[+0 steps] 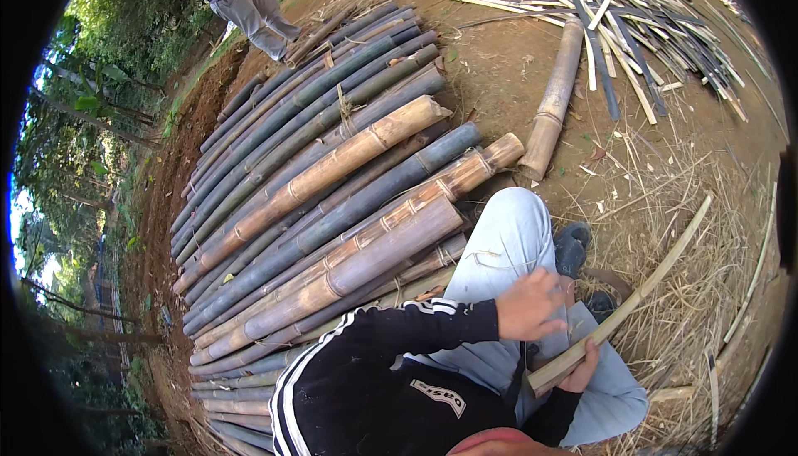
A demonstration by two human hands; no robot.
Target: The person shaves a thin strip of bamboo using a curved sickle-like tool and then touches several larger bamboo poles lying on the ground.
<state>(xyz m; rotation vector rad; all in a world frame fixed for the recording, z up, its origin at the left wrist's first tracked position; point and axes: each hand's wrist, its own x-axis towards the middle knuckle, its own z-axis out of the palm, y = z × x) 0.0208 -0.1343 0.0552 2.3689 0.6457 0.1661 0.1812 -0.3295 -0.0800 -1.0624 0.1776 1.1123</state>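
A long pale split bamboo strip (644,290) slants up and right from my lap, its thick end close to my body. My right hand (582,366) is closed around it near that lower end. My left hand (532,305) hangs above my lap, apart from the strip, fingers loosely spread and slightly blurred, with nothing visible in it. Below the left hand, between my legs, a narrow dark object (517,377) shows partly; its kind cannot be made out. A thin fibre (503,258) lies across my raised knee.
Stacked bamboo poles (332,198) lie to my left, close to my arm. A single thick bamboo pole (553,111) rests on the dirt ahead. Split strips (640,32) are heaped at the far right. Shavings (690,148) cover the ground at right. Another person (249,11) stands at the far left.
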